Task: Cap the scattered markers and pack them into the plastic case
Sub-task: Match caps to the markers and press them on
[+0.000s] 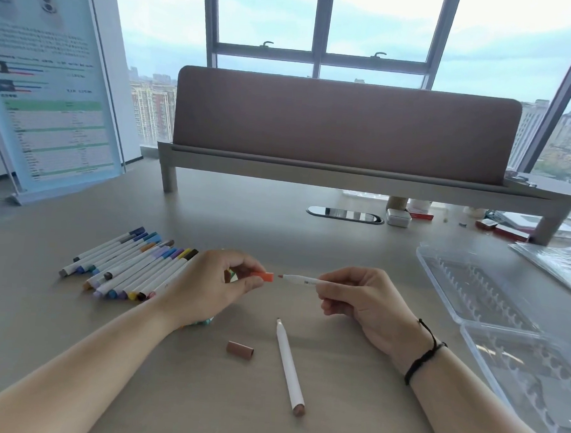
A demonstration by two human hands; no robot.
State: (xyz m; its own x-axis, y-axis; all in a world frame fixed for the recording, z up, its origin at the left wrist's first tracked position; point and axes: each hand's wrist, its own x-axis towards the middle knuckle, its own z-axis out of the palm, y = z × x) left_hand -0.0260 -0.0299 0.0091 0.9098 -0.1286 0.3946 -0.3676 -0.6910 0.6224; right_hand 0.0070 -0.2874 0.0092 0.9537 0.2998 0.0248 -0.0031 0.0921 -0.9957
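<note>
We hold an orange cap (pixel 265 277) pinched between thumb and fingers of our left hand (pixel 212 287), its open end facing the red tip of a white marker (pixel 302 279). Our right hand (pixel 360 301) grips that marker by its barrel, fingers curled round it; cap and tip are just apart, in line, above the middle of the desk (pixel 211 212).

Nearer our edge of the desk lies a second marker (pixel 290 365), uncapped, its brown end toward us. A brown cap (pixel 240 349) lies just left of it, not touching. Something teal peeks from under our left wrist; we cannot tell what it is.

Toward the left edge a row of capped markers (pixel 129 264) lies packed side by side, slanting away from us.

At the right edge the clear case (pixel 504 314) lies opened flat, both halves showing rows of clips. A black band (pixel 426 351) circles our right wrist.

At the far edge stands a brown screen (pixel 345 123) on a grey shelf.
</note>
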